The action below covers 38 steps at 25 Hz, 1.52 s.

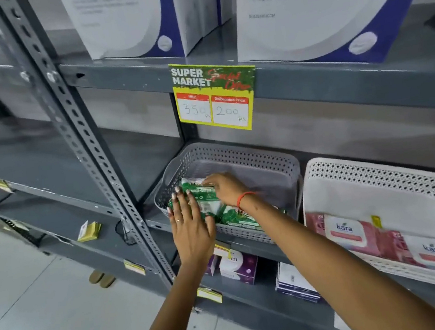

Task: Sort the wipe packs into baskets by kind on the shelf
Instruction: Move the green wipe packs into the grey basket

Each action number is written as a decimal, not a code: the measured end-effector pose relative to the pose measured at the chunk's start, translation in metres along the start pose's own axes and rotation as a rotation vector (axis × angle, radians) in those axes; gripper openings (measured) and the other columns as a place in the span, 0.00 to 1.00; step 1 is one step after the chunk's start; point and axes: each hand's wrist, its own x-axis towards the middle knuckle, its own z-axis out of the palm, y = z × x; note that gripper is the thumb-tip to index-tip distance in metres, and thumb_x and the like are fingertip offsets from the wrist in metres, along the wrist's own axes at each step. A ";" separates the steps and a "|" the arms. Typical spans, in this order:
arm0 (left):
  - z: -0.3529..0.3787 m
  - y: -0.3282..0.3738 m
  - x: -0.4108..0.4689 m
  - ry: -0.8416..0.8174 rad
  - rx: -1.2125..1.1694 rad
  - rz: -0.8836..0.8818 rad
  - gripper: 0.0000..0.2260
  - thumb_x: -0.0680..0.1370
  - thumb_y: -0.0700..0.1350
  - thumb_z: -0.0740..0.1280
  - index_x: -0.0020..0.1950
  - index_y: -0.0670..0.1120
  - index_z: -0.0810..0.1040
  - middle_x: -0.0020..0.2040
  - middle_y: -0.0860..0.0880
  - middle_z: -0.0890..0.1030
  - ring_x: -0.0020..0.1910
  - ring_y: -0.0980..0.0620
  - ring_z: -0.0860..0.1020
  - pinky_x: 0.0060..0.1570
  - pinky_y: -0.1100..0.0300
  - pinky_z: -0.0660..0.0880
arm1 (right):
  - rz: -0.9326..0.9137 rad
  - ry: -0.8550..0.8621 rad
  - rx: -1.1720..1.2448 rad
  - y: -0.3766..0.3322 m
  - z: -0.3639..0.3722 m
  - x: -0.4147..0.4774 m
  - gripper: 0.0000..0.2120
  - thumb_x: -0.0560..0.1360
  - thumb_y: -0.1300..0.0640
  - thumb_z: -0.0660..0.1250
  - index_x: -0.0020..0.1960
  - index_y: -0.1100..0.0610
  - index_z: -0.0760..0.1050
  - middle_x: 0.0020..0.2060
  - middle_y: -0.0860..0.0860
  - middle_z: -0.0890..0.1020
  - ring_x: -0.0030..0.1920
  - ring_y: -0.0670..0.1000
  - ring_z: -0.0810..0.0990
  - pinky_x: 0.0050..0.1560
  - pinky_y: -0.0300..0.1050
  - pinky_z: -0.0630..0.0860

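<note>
Inside the grey basket, both the left hand and right hand grasp green packs, pink packs already sorted into the white basket beside it, so sorting looks nearly done.

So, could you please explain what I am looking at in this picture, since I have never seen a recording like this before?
There is no machine here: a person wears a camera on the head, so the one picture looks forward and down along both bare arms at a grey metal shelf. The left hand and the right hand, which has a red thread at the wrist, both rest on a green wipe pack inside a grey perforated basket; more green packs lie under it. Beside it, to the right, a white basket holds pink packs marked "kara". A yellow price sign hangs above the grey basket, and large white boxes stand on the shelf over that.
</note>
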 end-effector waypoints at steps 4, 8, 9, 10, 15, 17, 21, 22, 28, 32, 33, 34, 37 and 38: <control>0.000 0.051 -0.014 -0.044 -0.022 0.167 0.28 0.78 0.55 0.45 0.74 0.41 0.58 0.76 0.41 0.57 0.75 0.45 0.53 0.73 0.48 0.43 | 0.030 0.368 0.112 0.027 -0.027 -0.043 0.15 0.75 0.66 0.57 0.50 0.58 0.82 0.53 0.55 0.85 0.53 0.56 0.82 0.57 0.50 0.78; 0.007 0.134 -0.028 -0.157 -0.128 0.291 0.32 0.77 0.59 0.40 0.74 0.41 0.58 0.76 0.42 0.57 0.75 0.47 0.52 0.73 0.51 0.42 | 0.120 0.624 0.192 0.073 -0.073 -0.102 0.13 0.74 0.67 0.58 0.45 0.59 0.82 0.45 0.55 0.87 0.46 0.56 0.84 0.51 0.47 0.79; 0.010 0.154 -0.032 -0.194 -0.124 0.336 0.33 0.76 0.60 0.39 0.74 0.41 0.58 0.76 0.42 0.57 0.75 0.47 0.52 0.73 0.51 0.42 | 0.150 0.684 0.203 0.086 -0.084 -0.117 0.13 0.73 0.67 0.59 0.44 0.60 0.82 0.44 0.55 0.87 0.45 0.56 0.84 0.50 0.46 0.79; 0.014 0.175 -0.036 -0.230 -0.117 0.384 0.34 0.76 0.60 0.38 0.74 0.42 0.58 0.76 0.41 0.58 0.75 0.47 0.53 0.74 0.50 0.42 | 0.179 0.749 0.206 0.101 -0.096 -0.136 0.12 0.73 0.67 0.59 0.42 0.60 0.82 0.42 0.56 0.87 0.44 0.56 0.84 0.49 0.47 0.79; 0.029 0.248 -0.066 -0.334 -0.112 0.560 0.36 0.74 0.61 0.36 0.73 0.42 0.62 0.75 0.41 0.60 0.74 0.46 0.56 0.73 0.50 0.45 | 0.367 0.987 0.176 0.182 -0.140 -0.219 0.11 0.71 0.66 0.60 0.42 0.61 0.82 0.42 0.57 0.87 0.44 0.58 0.83 0.48 0.48 0.79; 0.035 0.265 -0.076 -0.365 -0.096 0.609 0.36 0.74 0.62 0.37 0.72 0.43 0.63 0.75 0.42 0.60 0.75 0.46 0.55 0.73 0.50 0.45 | 0.483 1.054 0.096 0.217 -0.160 -0.253 0.14 0.68 0.62 0.58 0.45 0.63 0.81 0.46 0.62 0.85 0.49 0.63 0.81 0.54 0.53 0.78; 0.043 0.267 -0.083 -0.354 -0.059 0.606 0.35 0.74 0.61 0.37 0.69 0.45 0.68 0.73 0.42 0.65 0.73 0.46 0.61 0.72 0.47 0.51 | 1.030 0.784 -0.096 0.318 -0.176 -0.319 0.23 0.72 0.54 0.61 0.61 0.67 0.72 0.60 0.69 0.75 0.63 0.68 0.71 0.67 0.59 0.66; 0.044 0.266 -0.084 -0.349 -0.054 0.612 0.34 0.74 0.61 0.39 0.68 0.45 0.70 0.72 0.42 0.68 0.72 0.46 0.63 0.72 0.46 0.53 | 1.140 0.695 -0.019 0.352 -0.177 -0.336 0.23 0.72 0.50 0.61 0.60 0.65 0.72 0.60 0.68 0.74 0.62 0.67 0.71 0.69 0.61 0.66; 0.043 0.265 -0.084 -0.345 -0.062 0.623 0.32 0.76 0.60 0.41 0.65 0.45 0.73 0.68 0.42 0.73 0.69 0.45 0.68 0.71 0.44 0.58 | 1.406 0.373 -0.318 0.368 -0.211 -0.366 0.39 0.72 0.34 0.61 0.72 0.57 0.56 0.72 0.66 0.61 0.72 0.66 0.59 0.72 0.68 0.53; 0.044 0.264 -0.084 -0.339 -0.058 0.636 0.31 0.76 0.60 0.40 0.63 0.47 0.75 0.67 0.43 0.74 0.68 0.46 0.69 0.71 0.45 0.57 | 1.367 0.346 -0.279 0.385 -0.228 -0.375 0.38 0.75 0.41 0.61 0.75 0.56 0.49 0.73 0.66 0.61 0.73 0.66 0.57 0.74 0.67 0.49; 0.044 0.264 -0.084 -0.333 -0.064 0.634 0.31 0.76 0.60 0.40 0.63 0.47 0.76 0.66 0.43 0.75 0.68 0.46 0.69 0.70 0.45 0.57 | 1.363 0.321 -0.260 0.387 -0.230 -0.375 0.37 0.75 0.41 0.61 0.75 0.55 0.49 0.73 0.65 0.61 0.73 0.65 0.57 0.74 0.66 0.49; 0.044 0.264 -0.084 -0.325 -0.069 0.633 0.31 0.77 0.60 0.40 0.62 0.47 0.76 0.65 0.43 0.76 0.68 0.46 0.70 0.70 0.44 0.58 | 1.360 0.313 -0.272 0.387 -0.231 -0.376 0.36 0.74 0.42 0.62 0.75 0.55 0.51 0.72 0.65 0.62 0.73 0.65 0.58 0.74 0.66 0.50; 0.041 0.265 -0.084 -0.300 -0.086 0.640 0.35 0.77 0.62 0.37 0.58 0.45 0.78 0.63 0.41 0.78 0.66 0.45 0.72 0.69 0.43 0.61 | 1.326 0.427 -0.406 0.374 -0.222 -0.379 0.31 0.75 0.45 0.62 0.72 0.58 0.57 0.69 0.68 0.65 0.71 0.66 0.61 0.73 0.70 0.50; 0.039 0.266 -0.084 -0.303 -0.094 0.647 0.37 0.77 0.63 0.35 0.59 0.45 0.78 0.63 0.41 0.77 0.66 0.45 0.72 0.69 0.43 0.61 | 1.303 0.487 -0.461 0.366 -0.217 -0.379 0.30 0.76 0.45 0.61 0.71 0.59 0.57 0.68 0.69 0.66 0.70 0.67 0.62 0.72 0.71 0.51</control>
